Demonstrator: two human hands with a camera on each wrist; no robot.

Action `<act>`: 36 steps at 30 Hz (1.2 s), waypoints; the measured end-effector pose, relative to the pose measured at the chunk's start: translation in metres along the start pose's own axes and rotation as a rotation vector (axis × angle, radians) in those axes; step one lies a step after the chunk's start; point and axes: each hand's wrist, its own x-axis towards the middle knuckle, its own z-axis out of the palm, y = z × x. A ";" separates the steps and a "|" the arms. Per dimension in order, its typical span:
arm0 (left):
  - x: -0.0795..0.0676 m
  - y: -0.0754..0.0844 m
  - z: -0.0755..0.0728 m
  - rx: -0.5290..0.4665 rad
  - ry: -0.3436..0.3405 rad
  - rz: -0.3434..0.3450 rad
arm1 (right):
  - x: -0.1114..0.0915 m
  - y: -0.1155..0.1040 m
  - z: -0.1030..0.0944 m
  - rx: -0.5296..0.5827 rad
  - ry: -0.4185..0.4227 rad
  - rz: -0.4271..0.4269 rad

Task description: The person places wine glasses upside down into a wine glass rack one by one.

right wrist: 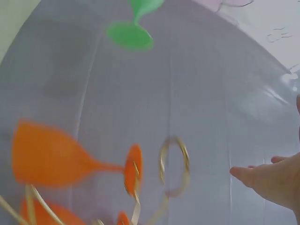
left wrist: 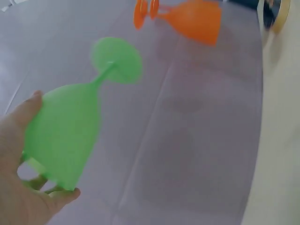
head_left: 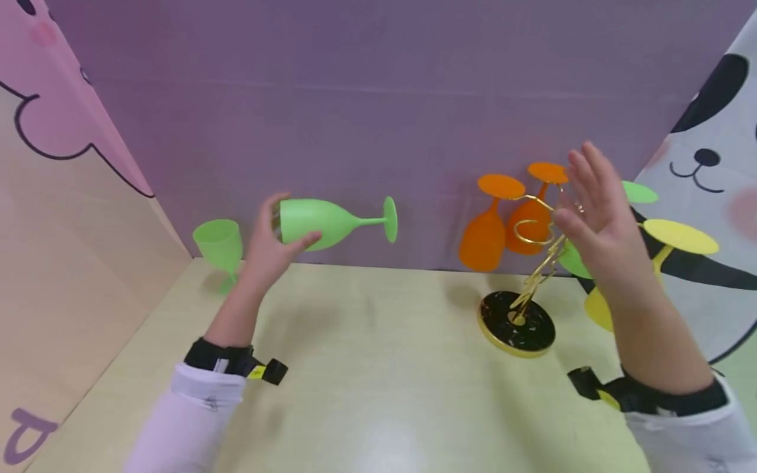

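My left hand (head_left: 269,246) grips a light green goblet (head_left: 319,223) by its bowl, near the rim. The goblet lies sideways in the air, its foot pointing right in the head view; the left wrist view shows thumb and fingers around the bowl (left wrist: 65,126). My right hand (head_left: 609,223) is raised at the gold wire glass rack (head_left: 541,272), fingers straight, holding nothing. Orange goblets (head_left: 483,240) hang upside down on the rack's left side. A yellow goblet (head_left: 680,236) and green ones, partly hidden behind my right hand and forearm, hang on its right.
Another green goblet (head_left: 219,243) stands upright at the table's back left corner. The rack's round black base (head_left: 517,322) rests on the pale table (head_left: 390,381). A purple backdrop (head_left: 378,131) rises behind, with printed side panels left and right.
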 end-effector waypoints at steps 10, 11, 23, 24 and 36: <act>-0.040 -0.003 0.048 -0.621 -0.055 -0.266 | -0.044 0.052 0.063 0.386 0.031 -0.142; -0.043 -0.002 0.051 -0.688 -0.063 -0.304 | -0.047 0.057 0.067 0.387 0.027 -0.116; -0.069 -0.013 0.086 -1.223 -0.278 -0.581 | -0.064 0.110 0.094 0.346 -0.053 0.196; -0.071 -0.015 0.088 -1.265 -0.293 -0.609 | -0.065 0.114 0.097 0.342 -0.066 0.200; -0.102 -0.019 0.111 -1.394 -0.605 -0.706 | -0.071 0.128 0.113 0.122 -0.270 0.148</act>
